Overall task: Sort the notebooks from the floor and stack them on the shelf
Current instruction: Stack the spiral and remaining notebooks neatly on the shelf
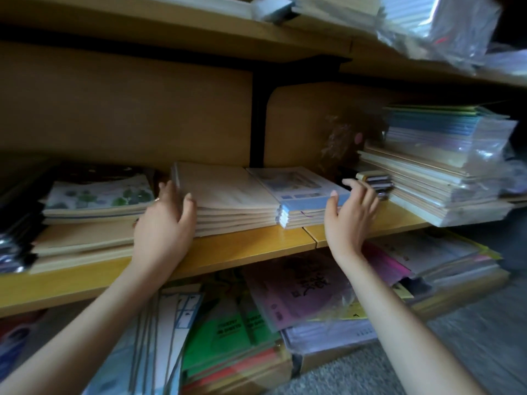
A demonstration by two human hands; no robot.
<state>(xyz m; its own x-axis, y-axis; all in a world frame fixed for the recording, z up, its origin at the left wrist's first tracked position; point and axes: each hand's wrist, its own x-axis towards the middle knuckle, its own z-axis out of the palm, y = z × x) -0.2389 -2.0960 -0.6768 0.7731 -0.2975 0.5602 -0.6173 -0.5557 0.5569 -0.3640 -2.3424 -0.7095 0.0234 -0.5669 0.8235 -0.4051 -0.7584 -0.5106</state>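
grey carpet (370,374) lies nearest you, and on it, below the shelf, sit the notebooks not yet put up: a green-covered pile (228,332), a pink wrapped pack (299,295) beside it, and more in plastic to the right. so the job reads as part done. you look to be squaring up a batch on the shelf, not picking up. next, i'd judge, you need to press the two stacks flush, ease them back from the edge, then reach down for more of one kind. the wrapped packs look slippery, so a grip from underneath would be safer.

both your forearms reach up and forward past the yellow shelf edge (242,249). your left hand (162,223) lies against the left side of the kraft-brown stack (228,195), fingers fairly straight along it, thumb over the front corner. as far as the blur lets me tell, it is pressing and not gripping. your right hand (348,215) is spread wide, palm turned inward towards the blue-edged stack (302,189), thumb tip at its near right corner. i cannot tell whether it touches. it holds nothing.

those two stacks lie flat, side by side and touching, mid-shelf near the front. a leaf-patterned stack (99,195) sits to their left, and a tall wrapped pile (442,166) to their right overhangs the board. behind stand the brown back panel (114,109) and a black upright (258,124).
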